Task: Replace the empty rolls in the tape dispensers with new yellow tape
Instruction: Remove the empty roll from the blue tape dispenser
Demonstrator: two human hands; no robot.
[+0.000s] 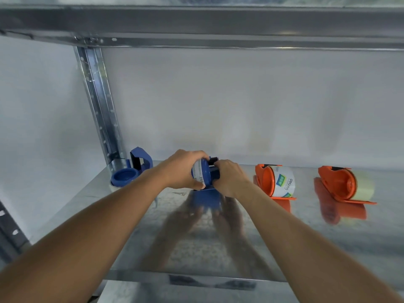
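Note:
A blue tape dispenser [207,173] stands on the metal shelf [284,237] at the centre, held between both hands. My left hand [183,169] wraps the roll side, where a white printed core edge [197,171] shows. My right hand [229,178] grips the dispenser's body and handle from the right. A second blue dispenser [133,169] lies at the back left. Two orange dispensers stand to the right: one [275,180] carries a white labelled roll, the other [347,184] a pale yellow roll.
A perforated steel upright [98,101] rises at the back left. The upper shelf's beam [218,25] crosses overhead. A white wall closes the back. The shelf's front edge [196,278] runs near the bottom, and its shiny surface reflects the hands.

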